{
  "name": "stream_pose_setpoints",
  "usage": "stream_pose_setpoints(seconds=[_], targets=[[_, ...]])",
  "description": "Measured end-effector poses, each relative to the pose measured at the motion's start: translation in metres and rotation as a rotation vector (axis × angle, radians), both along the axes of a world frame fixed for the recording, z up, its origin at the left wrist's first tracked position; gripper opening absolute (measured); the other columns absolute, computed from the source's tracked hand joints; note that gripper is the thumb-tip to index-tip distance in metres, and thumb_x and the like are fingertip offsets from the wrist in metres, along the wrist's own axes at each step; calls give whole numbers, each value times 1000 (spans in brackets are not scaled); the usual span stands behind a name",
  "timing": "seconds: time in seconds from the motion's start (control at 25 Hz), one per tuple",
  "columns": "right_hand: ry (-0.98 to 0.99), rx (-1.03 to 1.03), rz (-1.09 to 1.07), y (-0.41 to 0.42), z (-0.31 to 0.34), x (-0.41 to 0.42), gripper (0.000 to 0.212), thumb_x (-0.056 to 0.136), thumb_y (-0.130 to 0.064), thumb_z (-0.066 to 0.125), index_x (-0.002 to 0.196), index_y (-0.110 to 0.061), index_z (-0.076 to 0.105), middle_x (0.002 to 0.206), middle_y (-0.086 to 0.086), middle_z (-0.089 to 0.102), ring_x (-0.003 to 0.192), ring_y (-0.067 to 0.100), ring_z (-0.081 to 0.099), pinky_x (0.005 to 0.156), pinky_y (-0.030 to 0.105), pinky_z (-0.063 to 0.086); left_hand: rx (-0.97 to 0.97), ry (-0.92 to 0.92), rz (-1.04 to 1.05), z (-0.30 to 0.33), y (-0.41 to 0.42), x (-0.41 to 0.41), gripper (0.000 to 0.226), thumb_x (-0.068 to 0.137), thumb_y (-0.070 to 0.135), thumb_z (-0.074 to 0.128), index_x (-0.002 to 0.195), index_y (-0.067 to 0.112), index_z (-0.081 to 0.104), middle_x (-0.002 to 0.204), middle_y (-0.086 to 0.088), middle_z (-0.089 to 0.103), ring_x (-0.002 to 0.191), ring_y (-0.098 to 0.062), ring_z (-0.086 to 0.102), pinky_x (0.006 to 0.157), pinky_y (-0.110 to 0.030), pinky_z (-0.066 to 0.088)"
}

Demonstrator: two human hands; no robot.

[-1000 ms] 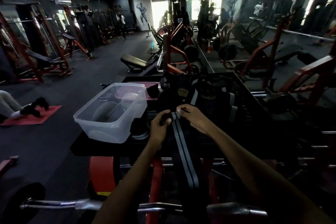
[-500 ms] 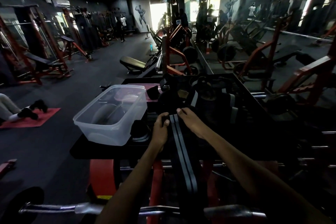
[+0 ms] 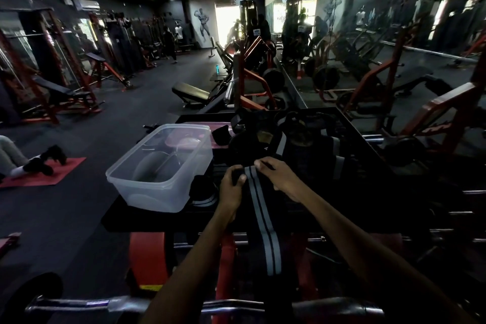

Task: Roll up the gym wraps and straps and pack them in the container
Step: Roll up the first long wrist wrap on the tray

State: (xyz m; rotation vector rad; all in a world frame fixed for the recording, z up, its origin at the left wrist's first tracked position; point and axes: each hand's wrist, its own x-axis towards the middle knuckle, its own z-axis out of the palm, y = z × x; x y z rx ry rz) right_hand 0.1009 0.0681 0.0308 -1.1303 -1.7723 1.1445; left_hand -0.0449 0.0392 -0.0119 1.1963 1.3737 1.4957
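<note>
A long black wrap with grey stripes (image 3: 263,221) lies across the black table (image 3: 147,221) and hangs over its near edge. My left hand (image 3: 232,187) grips the left side of the wrap's rolled far end. My right hand (image 3: 280,177) pinches the right side of that end with fingers curled over it. A clear plastic container (image 3: 163,166) stands open to the left of my hands. A rolled wrap (image 3: 202,192) sits between the container and my left hand. More dark wraps and straps (image 3: 297,150) are piled just beyond my hands.
A pink lid (image 3: 189,137) lies behind the container. A chrome barbell (image 3: 105,305) crosses below the table, with a red frame (image 3: 147,258) under it. A mirror wall (image 3: 381,47) is on the right. A person's legs rest on a red mat (image 3: 52,173) at the left.
Both hands have stayed at the wrap's far end, shifting slightly as they work the roll. The hanging length looks a little shorter.
</note>
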Motion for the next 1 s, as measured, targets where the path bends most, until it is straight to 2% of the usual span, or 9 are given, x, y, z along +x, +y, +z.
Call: stream_pose_setpoints(seconds=[0.08,0.16,0.24,0.4,0.48,0.56,0.68,0.88,1.0], targets=[[10,9,-19,1,-2,2,22,93,-19,57,110,-6,64,99,-4,58,76,0,52,52,3,39,-14,-34,-23,3,-2,2,23,94,10,52,117,12,52,116,-6,56,109,-20,54,94,-35,47],[61,49,-60,1,-3,2,19,88,-8,62,107,-4,65,101,-1,60,85,6,55,59,-1,40,-62,-80,-27,3,-2,3,28,95,21,52,121,11,52,118,-8,58,109,-19,56,90,-30,49],[98,74,-69,-1,-2,0,20,85,-3,64,105,-4,65,103,-1,60,98,10,55,69,-2,41,-63,-105,-33,2,-2,2,28,96,22,50,120,8,52,118,-12,60,108,-22,58,88,-29,49],[80,-5,-22,-8,2,3,23,92,-24,58,111,-12,63,99,-10,58,85,1,54,63,10,41,0,-24,-8,0,-1,-1,26,95,6,47,120,9,52,117,-9,57,111,-22,54,92,-31,45],[49,-47,-39,-6,1,5,25,93,-29,56,113,-15,62,97,-7,58,78,5,53,58,18,41,20,-8,-11,2,-2,-1,27,94,4,47,119,13,51,118,-7,55,112,-21,53,92,-29,45],[55,-37,-60,-4,-1,5,24,92,-18,59,115,-11,62,97,-5,58,81,6,52,59,13,39,16,-21,-34,2,-2,1,26,95,10,49,121,14,51,119,-5,55,113,-20,52,89,-25,46],[51,-11,-77,-5,-6,4,27,87,-3,61,114,-8,61,101,-4,57,78,-3,50,58,4,38,-21,-16,-22,2,-2,1,28,96,19,50,122,11,53,119,-6,56,114,-21,53,88,-23,45],[69,-42,-37,-4,-12,6,25,94,-23,55,117,-14,61,92,-13,56,70,-4,47,47,6,38,28,30,25,3,-2,0,30,91,1,53,120,8,55,117,-4,56,116,-21,52,97,-32,44],[83,-24,-69,0,-13,7,24,94,-13,55,116,-10,60,90,-12,56,72,-5,47,52,4,39,6,-2,-13,3,-2,2,31,91,8,56,122,12,55,121,-4,56,116,-19,52,96,-31,44]])
